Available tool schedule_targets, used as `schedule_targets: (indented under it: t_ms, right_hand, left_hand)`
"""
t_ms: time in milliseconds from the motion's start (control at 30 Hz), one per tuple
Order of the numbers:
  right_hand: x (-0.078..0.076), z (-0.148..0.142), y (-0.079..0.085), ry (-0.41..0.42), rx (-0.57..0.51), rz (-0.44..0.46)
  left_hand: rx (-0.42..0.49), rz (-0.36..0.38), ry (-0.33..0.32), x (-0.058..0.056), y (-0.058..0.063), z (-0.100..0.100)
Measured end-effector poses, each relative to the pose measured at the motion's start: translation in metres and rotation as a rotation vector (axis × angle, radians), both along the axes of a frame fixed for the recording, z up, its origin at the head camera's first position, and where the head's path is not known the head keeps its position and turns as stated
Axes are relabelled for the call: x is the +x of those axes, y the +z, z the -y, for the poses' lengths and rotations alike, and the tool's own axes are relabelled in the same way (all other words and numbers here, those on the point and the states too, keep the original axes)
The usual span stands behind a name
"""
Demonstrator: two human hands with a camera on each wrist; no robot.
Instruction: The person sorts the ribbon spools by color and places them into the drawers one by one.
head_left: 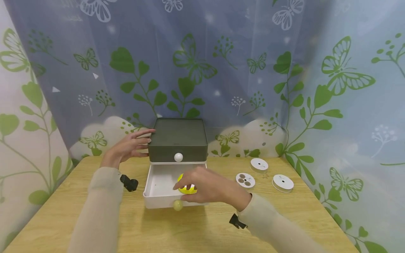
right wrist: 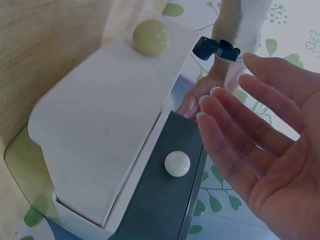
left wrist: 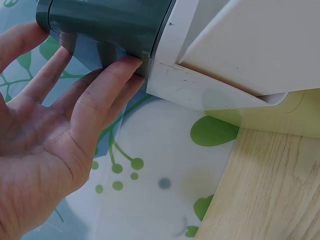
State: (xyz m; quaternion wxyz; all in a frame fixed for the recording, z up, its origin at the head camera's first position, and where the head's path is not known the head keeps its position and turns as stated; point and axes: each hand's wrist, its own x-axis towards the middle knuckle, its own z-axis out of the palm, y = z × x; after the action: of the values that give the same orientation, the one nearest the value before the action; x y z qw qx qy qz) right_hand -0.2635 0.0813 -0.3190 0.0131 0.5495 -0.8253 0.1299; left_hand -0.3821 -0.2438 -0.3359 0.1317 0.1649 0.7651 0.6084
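A small drawer unit [head_left: 178,131] with a dark green top stands on the table, its lower white drawer [head_left: 158,182] pulled out. My left hand [head_left: 129,146] rests its fingertips on the unit's left side; the left wrist view shows those fingers [left wrist: 102,95] spread along the green wall. Over the drawer's right part is my right hand [head_left: 205,184], partly covering a bright yellow round object [head_left: 187,191] whose kind I cannot tell. In the right wrist view its fingers [right wrist: 235,130] are loosely bent and apart, with nothing visible between them.
Right of the unit lie white round reels [head_left: 283,182], one of them a reel with brown discs [head_left: 245,180]. A white knob [head_left: 178,157] is on the green upper drawer and a yellowish knob [head_left: 178,205] on the white one. A butterfly-patterned curtain [head_left: 240,70] hangs behind the table.
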Motion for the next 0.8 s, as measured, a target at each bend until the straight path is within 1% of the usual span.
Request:
schedule_targets:
  t_ms: [133, 233, 467, 667, 800]
  right_hand:
    - [0.007, -0.002, -0.007, 0.016, -0.057, 0.002]
    - [0.012, -0.002, -0.013, 0.004, -0.063, 0.001]
    - [0.02, -0.004, -0.031, -0.057, -0.033, 0.003]
    - [0.023, -0.004, -0.044, -0.117, -0.01, -0.045]
    - [0.024, -0.002, -0.052, -0.145, -0.026, -0.056]
  left_hand:
    - [-0.013, 0.006, -0.001, 0.0, 0.0, 0.0]
    - [-0.015, 0.006, 0.0, 0.002, 0.001, 0.0]
    - [-0.005, 0.008, 0.005, 0.004, 0.001, -0.001]
    - [0.001, 0.006, 0.005, 0.004, 0.002, -0.002]
    - [-0.003, 0.003, 0.004, 0.003, 0.002, -0.002]
